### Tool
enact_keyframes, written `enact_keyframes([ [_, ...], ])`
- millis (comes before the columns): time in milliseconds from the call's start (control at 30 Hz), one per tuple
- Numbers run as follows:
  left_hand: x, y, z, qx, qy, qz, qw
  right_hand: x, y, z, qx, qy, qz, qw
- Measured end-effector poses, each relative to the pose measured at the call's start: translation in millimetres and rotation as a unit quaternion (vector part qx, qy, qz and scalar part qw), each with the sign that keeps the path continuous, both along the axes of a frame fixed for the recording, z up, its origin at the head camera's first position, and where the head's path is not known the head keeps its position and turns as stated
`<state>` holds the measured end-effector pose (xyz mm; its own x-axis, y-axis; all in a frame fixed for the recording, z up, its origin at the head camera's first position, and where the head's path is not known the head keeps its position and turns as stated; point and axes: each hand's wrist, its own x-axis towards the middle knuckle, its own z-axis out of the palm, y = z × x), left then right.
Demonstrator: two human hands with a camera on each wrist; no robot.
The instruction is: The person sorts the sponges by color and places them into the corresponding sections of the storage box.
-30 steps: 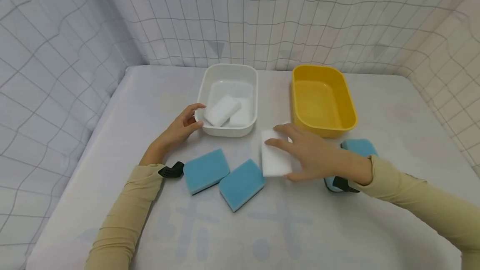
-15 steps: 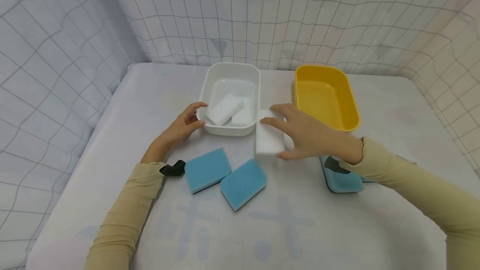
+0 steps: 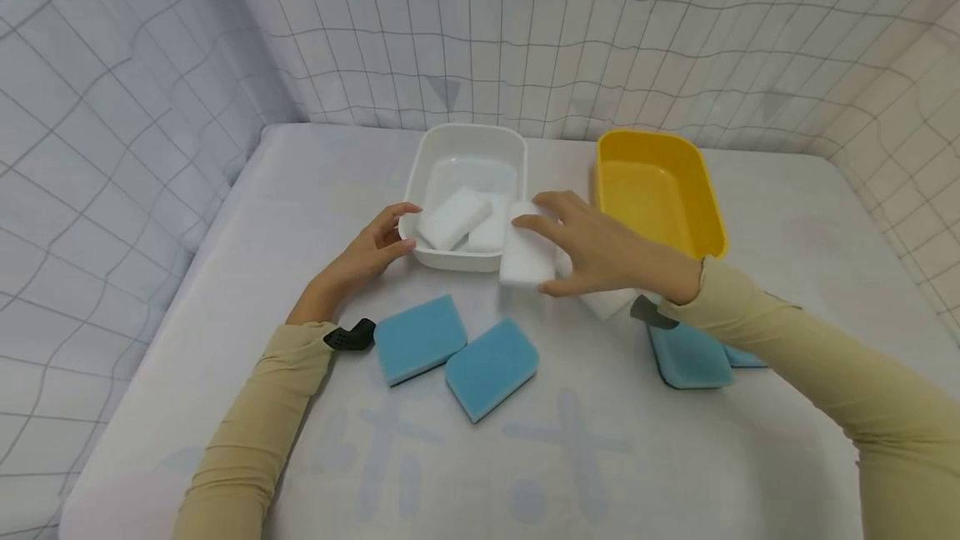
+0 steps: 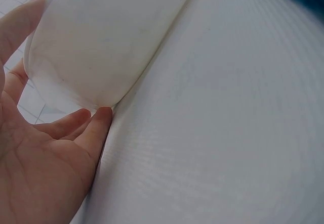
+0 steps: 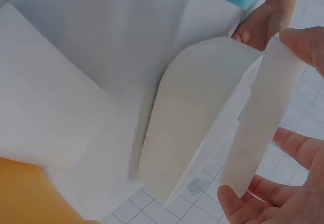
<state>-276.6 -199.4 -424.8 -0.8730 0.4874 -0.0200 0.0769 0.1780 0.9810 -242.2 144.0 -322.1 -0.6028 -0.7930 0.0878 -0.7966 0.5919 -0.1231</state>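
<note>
My right hand (image 3: 588, 248) pinches a white foam sponge (image 3: 527, 252) by its edges, above the near right corner of a white plastic bin (image 3: 467, 262). In the right wrist view this sponge (image 5: 263, 113) stands on edge between thumb and fingers, beside the bin's wall (image 5: 197, 107). Two white sponges (image 3: 453, 219) lie inside the bin, one leaning across the other. My left hand (image 3: 367, 248) grips the bin's near left corner; in the left wrist view its fingertips (image 4: 104, 114) touch the outer wall. Another white sponge (image 3: 609, 302) lies under my right forearm, partly hidden.
A yellow bin (image 3: 656, 190) stands at the back right with nothing visible inside. Two blue sponges with dark undersides, one left (image 3: 420, 340) and one right (image 3: 492, 367), lie in front. More blue sponges (image 3: 693, 357) lie partly under the right sleeve. Gridded cloth (image 3: 480, 40) hangs behind the table.
My right hand has carried the white sponge up and left from the table to the white bin's corner. Another white sponge has come into view beneath it. My left hand stays at the bin.
</note>
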Motion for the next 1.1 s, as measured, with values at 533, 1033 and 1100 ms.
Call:
enact_keyframes([
  [533, 4.1, 0, 1.3, -0.005, -0.007, 0.007, 0.9999, -21.8, -19, 2.0, -0.020, -0.026, -0.019, 0.999],
  [1033, 4.8, 2, 2.8, 0.005, -0.007, 0.003, 1.0000, -41.7, -36, -3.8, -0.034, -0.041, -0.038, 0.998],
  [1100, 5.0, 2, 2.5, 0.005, -0.004, 0.003, 1.0000, -43.8, -38, -6.2, -0.031, -0.053, -0.045, 0.997],
])
